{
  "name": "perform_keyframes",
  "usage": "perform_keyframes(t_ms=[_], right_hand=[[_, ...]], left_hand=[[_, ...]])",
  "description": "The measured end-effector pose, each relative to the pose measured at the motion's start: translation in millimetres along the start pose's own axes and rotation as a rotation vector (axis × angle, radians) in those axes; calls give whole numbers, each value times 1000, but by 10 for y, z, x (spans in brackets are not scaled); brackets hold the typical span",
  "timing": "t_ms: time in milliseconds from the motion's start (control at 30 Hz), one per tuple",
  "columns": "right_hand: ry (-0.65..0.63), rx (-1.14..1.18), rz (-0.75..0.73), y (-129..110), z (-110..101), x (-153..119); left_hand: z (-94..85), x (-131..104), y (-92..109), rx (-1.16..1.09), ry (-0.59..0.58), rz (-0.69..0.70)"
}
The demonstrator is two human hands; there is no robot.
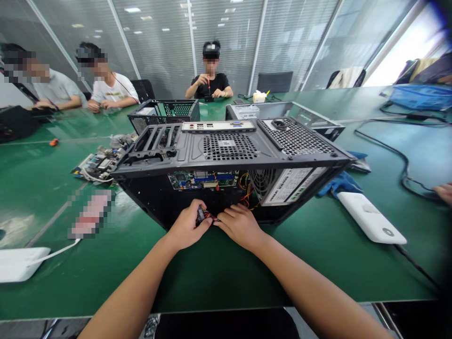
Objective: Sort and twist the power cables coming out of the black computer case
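Observation:
A black computer case lies in front of me with its open side facing me and its perforated back panel on top. Inside are a green circuit board and a power supply with a fan grille. My left hand is closed round a bundle of coloured cables with a dark connector, at the lower edge of the opening. Just right of it, my right hand pinches the same coloured cables. The fingertips of both hands nearly meet.
Loose circuit boards lie left of the case. White power banks rest at both sides. Two more cases stand behind. Several people sit around the green table; another person's hand shows at right.

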State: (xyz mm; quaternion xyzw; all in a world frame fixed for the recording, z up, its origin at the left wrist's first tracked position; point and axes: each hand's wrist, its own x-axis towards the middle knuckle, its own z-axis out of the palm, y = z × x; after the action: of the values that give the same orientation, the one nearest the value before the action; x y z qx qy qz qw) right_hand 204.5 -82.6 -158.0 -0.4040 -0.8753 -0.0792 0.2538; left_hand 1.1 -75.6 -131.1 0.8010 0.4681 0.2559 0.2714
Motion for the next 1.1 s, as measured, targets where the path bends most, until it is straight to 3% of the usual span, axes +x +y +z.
perform_keyframes(t_ms=[867,1100], right_hand=[[-127,71,35,-45,-28,20],[8,3,51,-52,-28,17]], left_hand=[[-47,-4,-54,113,-126,15],[-36,10,-44,51,-105,-23]])
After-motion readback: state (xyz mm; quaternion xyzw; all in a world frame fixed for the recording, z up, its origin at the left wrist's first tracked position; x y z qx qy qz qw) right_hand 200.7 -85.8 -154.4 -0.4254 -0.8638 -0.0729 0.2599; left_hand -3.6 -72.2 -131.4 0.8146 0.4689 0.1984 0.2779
